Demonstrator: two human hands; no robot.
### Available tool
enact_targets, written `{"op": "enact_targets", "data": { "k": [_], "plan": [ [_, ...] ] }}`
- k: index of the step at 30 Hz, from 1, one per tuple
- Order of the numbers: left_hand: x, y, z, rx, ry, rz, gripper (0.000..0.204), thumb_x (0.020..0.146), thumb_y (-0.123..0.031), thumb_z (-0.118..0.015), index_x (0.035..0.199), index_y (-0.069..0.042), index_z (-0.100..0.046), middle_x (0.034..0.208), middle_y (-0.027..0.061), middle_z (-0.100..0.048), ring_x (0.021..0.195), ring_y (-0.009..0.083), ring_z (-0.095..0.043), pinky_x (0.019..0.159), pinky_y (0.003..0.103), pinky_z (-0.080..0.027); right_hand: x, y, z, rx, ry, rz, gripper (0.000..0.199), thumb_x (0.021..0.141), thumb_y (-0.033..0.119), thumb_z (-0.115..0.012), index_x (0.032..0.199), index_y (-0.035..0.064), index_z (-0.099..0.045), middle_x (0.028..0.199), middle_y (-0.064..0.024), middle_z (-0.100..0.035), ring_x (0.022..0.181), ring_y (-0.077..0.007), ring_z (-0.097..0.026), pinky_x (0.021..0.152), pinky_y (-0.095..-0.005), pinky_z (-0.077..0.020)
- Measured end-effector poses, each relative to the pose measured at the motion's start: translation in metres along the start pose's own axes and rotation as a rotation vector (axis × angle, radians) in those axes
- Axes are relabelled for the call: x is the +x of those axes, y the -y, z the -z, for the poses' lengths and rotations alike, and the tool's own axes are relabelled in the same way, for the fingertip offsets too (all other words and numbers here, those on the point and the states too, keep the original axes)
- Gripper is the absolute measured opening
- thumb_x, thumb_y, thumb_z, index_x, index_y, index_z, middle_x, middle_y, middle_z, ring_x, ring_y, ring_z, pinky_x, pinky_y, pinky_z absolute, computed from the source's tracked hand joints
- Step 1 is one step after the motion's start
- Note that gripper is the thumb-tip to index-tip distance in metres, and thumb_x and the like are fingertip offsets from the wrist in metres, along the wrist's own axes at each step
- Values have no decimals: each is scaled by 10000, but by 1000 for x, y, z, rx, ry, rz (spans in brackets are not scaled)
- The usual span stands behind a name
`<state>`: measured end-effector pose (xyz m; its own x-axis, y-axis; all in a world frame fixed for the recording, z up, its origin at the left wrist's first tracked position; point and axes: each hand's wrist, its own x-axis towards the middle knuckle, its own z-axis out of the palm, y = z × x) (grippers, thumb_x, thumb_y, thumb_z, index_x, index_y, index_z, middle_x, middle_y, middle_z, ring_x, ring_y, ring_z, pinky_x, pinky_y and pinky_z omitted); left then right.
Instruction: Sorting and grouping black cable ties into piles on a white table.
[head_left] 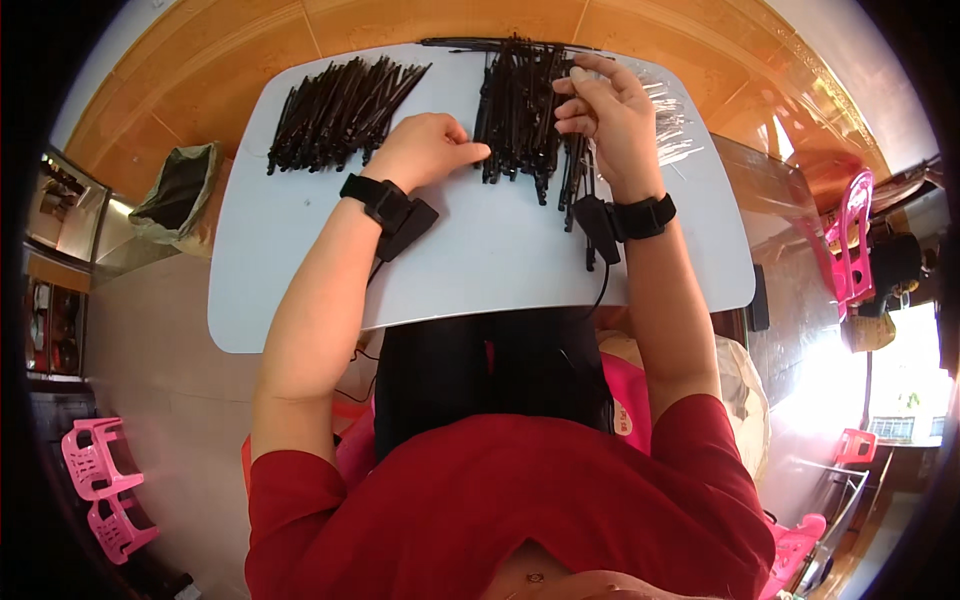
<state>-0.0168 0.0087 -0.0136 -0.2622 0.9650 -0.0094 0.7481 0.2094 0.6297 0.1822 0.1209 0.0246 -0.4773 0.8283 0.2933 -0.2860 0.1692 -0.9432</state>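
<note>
On a white board across my lap lie two heaps of thin black sticks. The left pile is fanned out at the far left. The middle pile lies in front of me. My left hand is closed in a fist, its fingertips touching the left edge of the middle pile. My right hand pinches a black stick above that pile's right side. A bundle of clear plastic sleeves lies just right of my right hand. Both wrists wear black bands with small black units.
An orange wooden surface runs behind the board. A dark open bag stands at the left. Pink plastic stools sit at the lower left, and a pink chair at the right. A glass tabletop lies to the right.
</note>
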Motion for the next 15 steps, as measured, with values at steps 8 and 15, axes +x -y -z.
{"op": "enact_targets", "data": {
  "k": [8,15],
  "plan": [
    [12,14,-2,-27,-45,-17,443,803,-413,-761,905,12,-695,790,75,-677,696,161,-601,658,298,-491,-30,26,96,-871,111,-294,237,829,205,-736,953,7,-691,785,-40,-662,666,-100,-594,575,-237,-480],
    [12,7,0,-71,27,62,424,760,-404,-769,870,3,-726,832,123,-712,762,216,-654,741,327,-511,-43,4,121,-1144,242,-247,182,779,187,-757,836,22,-705,708,-26,-634,654,-96,-561,580,-242,-440]
  ]
}}
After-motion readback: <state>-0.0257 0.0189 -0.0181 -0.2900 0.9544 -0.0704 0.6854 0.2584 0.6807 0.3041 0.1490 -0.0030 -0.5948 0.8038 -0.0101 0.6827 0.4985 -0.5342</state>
